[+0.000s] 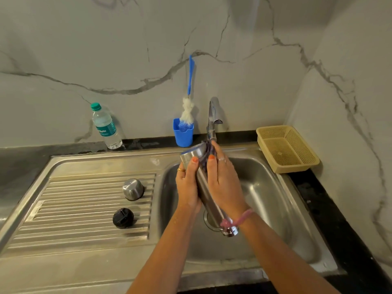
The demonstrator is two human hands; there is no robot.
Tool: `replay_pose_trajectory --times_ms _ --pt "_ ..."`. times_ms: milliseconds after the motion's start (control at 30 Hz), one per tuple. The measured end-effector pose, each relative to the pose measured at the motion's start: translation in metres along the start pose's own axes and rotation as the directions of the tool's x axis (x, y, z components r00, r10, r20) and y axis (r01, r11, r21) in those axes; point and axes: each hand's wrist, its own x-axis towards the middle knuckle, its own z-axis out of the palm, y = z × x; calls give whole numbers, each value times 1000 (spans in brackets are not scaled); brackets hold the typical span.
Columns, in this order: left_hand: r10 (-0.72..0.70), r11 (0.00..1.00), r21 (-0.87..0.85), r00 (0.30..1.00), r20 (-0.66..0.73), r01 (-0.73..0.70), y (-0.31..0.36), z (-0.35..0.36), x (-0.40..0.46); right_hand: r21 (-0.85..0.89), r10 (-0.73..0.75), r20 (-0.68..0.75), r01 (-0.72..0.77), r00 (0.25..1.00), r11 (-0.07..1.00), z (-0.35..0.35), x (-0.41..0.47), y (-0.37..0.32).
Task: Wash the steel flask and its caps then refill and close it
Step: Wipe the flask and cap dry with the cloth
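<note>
Nearest the viewer, two forearms reach in from 6 o'clock over the sink (pixel 275 209), where the steel flask (pixel 203 183) is held tilted above the basin, its open mouth pointing down toward the drain at 5 o'clock and its base raised toward 12 o'clock near the tap (pixel 213 115). The left hand (pixel 187 185) is wrapped around the flask body from the 9 o'clock side, thumb across the front. The right hand (pixel 222 179) is clamped on the flask from the 3 o'clock side, pressing a dark scrub pad (pixel 206 153) against the upper wall. No water stream is visible from the tap, so this looks like the scrubbing stage on the outside of the flask. At 9 o'clock of the hands, on the ribbed draining board (pixel 84 209), the black cap (pixel 123 217) lies nearer and the steel cap (pixel 133 189) sits upside down just beyond it; whether either has been washed cannot be told. Farther back on the counter (pixel 21 162) stand a blue cup (pixel 183 134) holding a bottle brush (pixel 187 111) at 12 o'clock, a plastic water bottle (pixel 106 127) at 10 o'clock, and a beige basket (pixel 286 148) at 2 o'clock. By my reading, rinsing, refilling and closing all remain
</note>
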Motion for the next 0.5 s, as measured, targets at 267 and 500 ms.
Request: replay_pose_trajectory --times_ms 267,500 --pt "-52 999 0 994 -97 52 4 -11 9 -54 157 23 -156 987 986 0 -84 47" --pt "-31 999 11 1000 2 31 -10 2 -6 15 80 -75 -79 994 997 -5 8 -18"
